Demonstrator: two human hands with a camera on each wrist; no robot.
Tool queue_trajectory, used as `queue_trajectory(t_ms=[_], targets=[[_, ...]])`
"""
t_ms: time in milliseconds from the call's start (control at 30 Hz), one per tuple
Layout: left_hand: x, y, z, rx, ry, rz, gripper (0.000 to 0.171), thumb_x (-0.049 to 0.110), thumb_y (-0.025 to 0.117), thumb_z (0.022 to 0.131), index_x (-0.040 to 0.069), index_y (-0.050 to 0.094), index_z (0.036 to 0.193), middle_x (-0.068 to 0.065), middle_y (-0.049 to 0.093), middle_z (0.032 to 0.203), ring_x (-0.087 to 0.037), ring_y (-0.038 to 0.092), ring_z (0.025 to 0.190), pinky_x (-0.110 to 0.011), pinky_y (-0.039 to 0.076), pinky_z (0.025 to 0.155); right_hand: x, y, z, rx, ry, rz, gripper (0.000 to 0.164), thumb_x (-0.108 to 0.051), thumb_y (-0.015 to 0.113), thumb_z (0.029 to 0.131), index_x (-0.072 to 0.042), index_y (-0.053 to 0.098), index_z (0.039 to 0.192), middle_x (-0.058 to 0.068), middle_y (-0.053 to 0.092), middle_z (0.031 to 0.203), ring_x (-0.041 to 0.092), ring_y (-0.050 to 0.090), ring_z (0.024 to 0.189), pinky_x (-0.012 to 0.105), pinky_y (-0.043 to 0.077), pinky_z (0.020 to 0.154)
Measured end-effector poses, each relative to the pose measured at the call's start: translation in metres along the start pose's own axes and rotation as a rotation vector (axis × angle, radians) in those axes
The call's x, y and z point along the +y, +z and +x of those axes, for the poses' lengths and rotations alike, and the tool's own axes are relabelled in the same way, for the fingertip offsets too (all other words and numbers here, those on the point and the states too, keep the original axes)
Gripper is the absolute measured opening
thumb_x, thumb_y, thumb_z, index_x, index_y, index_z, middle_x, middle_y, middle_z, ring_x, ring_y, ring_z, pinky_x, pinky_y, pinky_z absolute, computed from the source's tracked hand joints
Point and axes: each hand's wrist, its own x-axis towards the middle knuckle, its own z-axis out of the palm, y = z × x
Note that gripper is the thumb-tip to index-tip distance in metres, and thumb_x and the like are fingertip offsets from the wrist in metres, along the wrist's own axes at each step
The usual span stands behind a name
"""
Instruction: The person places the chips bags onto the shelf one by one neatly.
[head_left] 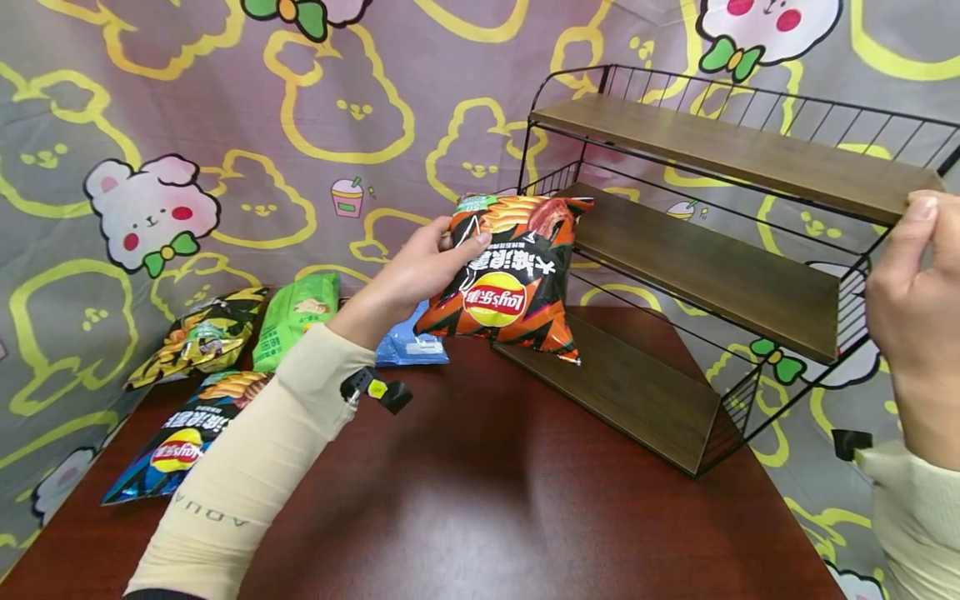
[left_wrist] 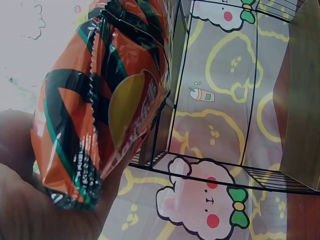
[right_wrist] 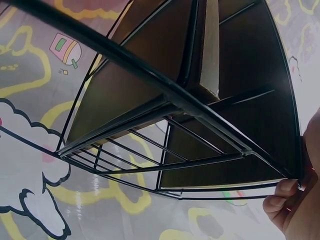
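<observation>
My left hand point(head_left: 427, 267) grips an orange and black chip bag point(head_left: 517, 275) by its left side, thumb across the front. The bag is held up before the middle shelf, its printed logo upside down. In the left wrist view the same chip bag point(left_wrist: 115, 95) shows its crimped edge, close beside the rack's wires. At the right, my right hand point(head_left: 918, 292) pinches the front corner of the top shelf of a three-tier rack point(head_left: 735, 150). The right wrist view shows the fingers point(right_wrist: 286, 192) at that corner, with the rack's black wire side beneath.
At the table's left lie a yellow and black chip bag point(head_left: 206, 333), a green bag point(head_left: 300, 312), a dark blue chip bag point(head_left: 187, 433) and a light blue bag point(head_left: 412, 342). The rack stands on the dark red table point(head_left: 480, 500), near a patterned curtain point(head_left: 375, 108).
</observation>
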Motion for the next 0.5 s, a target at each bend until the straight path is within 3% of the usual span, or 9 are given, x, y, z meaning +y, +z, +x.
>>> queue_trajectory(t_ms=[267,500], targets=[[0.009,0.013,0.022,-0.016,0.017,-0.019,0.054,0.040,0.061,0.103,0.013,0.041,0.146,-0.009,0.066,0.125,-0.023,0.068,0.105,-0.037,0.056,0.091,-0.001,-0.001,0.000,-0.011,-0.005,-0.012,0.047,-0.027,0.038,0.110,0.009,0.062,0.127,0.032,0.060,0.126,0.046,0.054,0.124,0.035,0.037,0.111],[0.018,0.028,0.037,-0.040,-0.003,-0.136,0.048,0.034,0.061,0.104,0.015,0.041,0.142,-0.012,0.064,0.124,-0.025,0.070,0.098,-0.040,0.060,0.082,-0.003,-0.003,0.001,-0.025,-0.016,-0.022,0.047,-0.027,0.037,0.110,0.010,0.060,0.127,0.033,0.059,0.127,0.046,0.054,0.125,0.040,0.038,0.112]])
